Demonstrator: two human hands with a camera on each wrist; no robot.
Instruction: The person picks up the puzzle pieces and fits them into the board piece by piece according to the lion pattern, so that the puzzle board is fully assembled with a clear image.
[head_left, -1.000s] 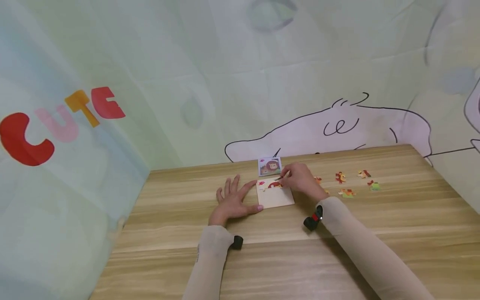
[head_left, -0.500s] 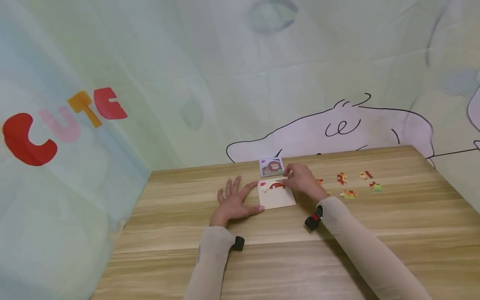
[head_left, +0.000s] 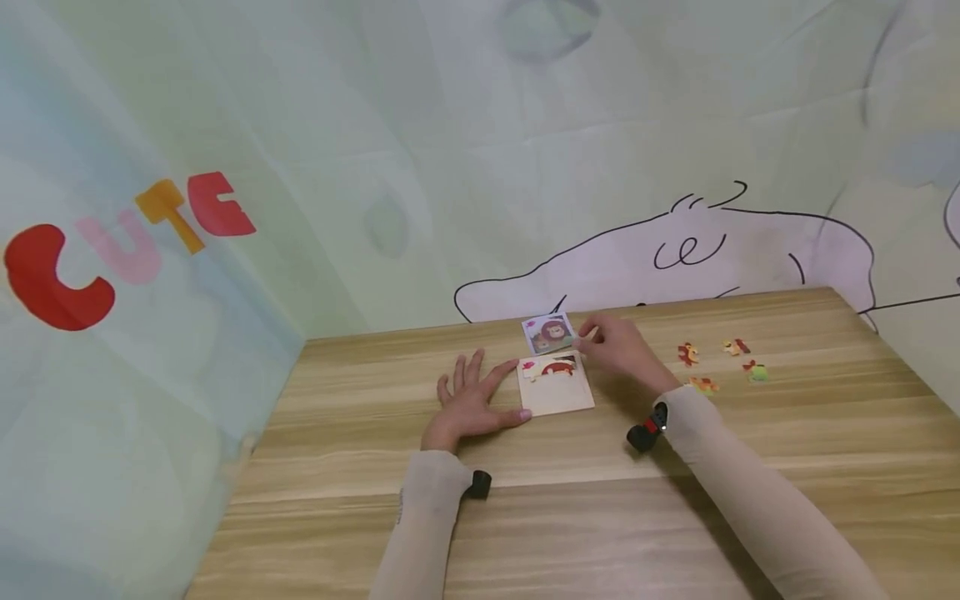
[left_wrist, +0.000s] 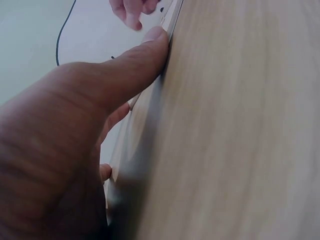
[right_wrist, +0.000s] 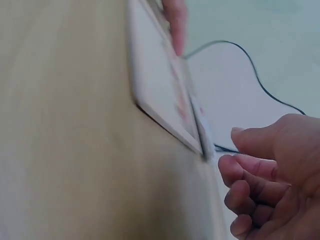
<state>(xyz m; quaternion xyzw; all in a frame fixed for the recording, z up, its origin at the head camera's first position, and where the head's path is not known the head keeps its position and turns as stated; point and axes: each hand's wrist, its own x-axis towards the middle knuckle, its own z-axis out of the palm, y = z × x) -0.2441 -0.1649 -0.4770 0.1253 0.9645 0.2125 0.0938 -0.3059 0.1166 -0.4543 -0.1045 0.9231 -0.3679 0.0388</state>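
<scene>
While partly filled, pale puzzle board (head_left: 557,390)

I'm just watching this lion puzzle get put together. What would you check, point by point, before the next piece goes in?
1. Puzzle board held steady: ok, the left hand lies flat on the table with thumb and forefinger against the board's left edge.
2. Right hand free to pick: cannot tell, its fingers are curled and nothing clearly shows in them.
3. Loose pieces within sight: ok, they lie to the right of that hand.
4. Reference picture visible: ok, behind the board.
5. Open space on the board: ok, only the top row is filled.
</scene>
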